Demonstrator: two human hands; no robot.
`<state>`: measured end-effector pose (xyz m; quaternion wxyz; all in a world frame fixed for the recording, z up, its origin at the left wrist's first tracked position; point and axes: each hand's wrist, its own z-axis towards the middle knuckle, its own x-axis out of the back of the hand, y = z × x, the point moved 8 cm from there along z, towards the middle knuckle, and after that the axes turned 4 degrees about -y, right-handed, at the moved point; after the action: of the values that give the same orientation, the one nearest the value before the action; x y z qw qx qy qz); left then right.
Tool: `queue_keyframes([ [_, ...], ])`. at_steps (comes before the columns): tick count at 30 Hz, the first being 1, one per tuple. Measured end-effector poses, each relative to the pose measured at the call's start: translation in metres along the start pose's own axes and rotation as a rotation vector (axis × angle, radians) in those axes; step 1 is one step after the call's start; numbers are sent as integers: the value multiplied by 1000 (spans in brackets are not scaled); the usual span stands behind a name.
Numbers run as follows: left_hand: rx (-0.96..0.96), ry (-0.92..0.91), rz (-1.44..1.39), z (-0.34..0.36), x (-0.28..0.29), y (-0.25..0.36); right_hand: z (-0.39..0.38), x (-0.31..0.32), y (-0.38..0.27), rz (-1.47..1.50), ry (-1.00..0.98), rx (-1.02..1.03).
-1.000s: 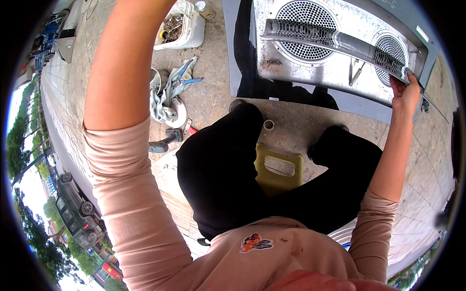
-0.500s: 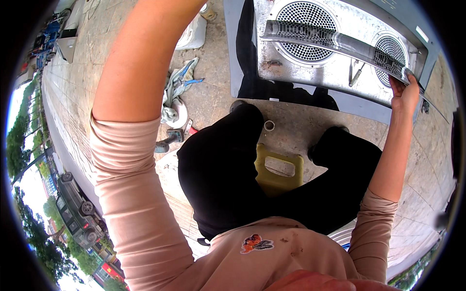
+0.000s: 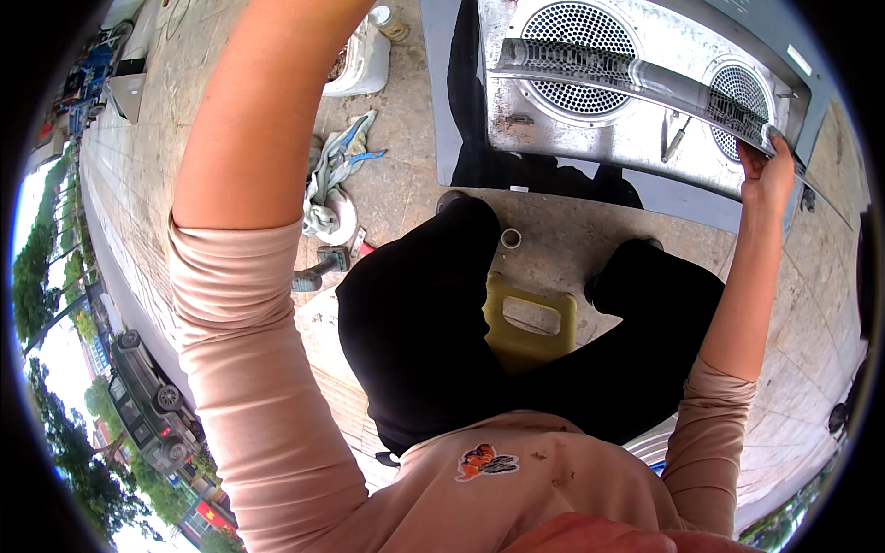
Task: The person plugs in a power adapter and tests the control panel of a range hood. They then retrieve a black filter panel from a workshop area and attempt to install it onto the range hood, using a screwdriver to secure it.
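Observation:
My right hand (image 3: 769, 173) is closed around the right end of a long, curved, see-through dark strip (image 3: 668, 85), thumb on top and fingers beneath. The strip slants across the front of a grey metal appliance housing (image 3: 562, 164) like a range hood, over its two round perforated grilles, the larger (image 3: 576, 103) and the smaller (image 3: 737, 118). My left forearm (image 3: 253, 129) reaches up past the top edge, so that hand is out of sight. A screwdriver-like tool (image 3: 677, 142) lies inside the housing, below the strip.
On the floor at left are a white bucket (image 3: 367, 69), blue-handled pliers (image 3: 347, 147) on a rag (image 3: 320, 189), and a cordless power tool (image 3: 323, 265). A tape roll (image 3: 511, 239) lies between my feet, near a yellow stool (image 3: 525, 336) under me.
My left forearm has shifted slightly, uncovering more of the white bucket. The strip's left end has moved a touch leftward; my right hand keeps its hold.

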<state>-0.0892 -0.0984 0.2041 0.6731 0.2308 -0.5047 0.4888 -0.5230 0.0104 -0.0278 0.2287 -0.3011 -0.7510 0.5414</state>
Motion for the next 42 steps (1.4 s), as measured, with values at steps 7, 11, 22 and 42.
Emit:
queue_keyframes([
  [7, -227, 181, -531, -21, 16, 0, -6, -2, -1, 32, 11, 6],
  [11, -152, 76, -491, -18, 7, -3, -8, -6, -3, 52, 19, 5],
  [22, -99, -49, -192, -12, 12, 8, -10, -4, -3, 27, 17, 5],
  [42, -150, -157, -492, -6, 12, 7, -6, -3, -3, -2, 1, 42],
])
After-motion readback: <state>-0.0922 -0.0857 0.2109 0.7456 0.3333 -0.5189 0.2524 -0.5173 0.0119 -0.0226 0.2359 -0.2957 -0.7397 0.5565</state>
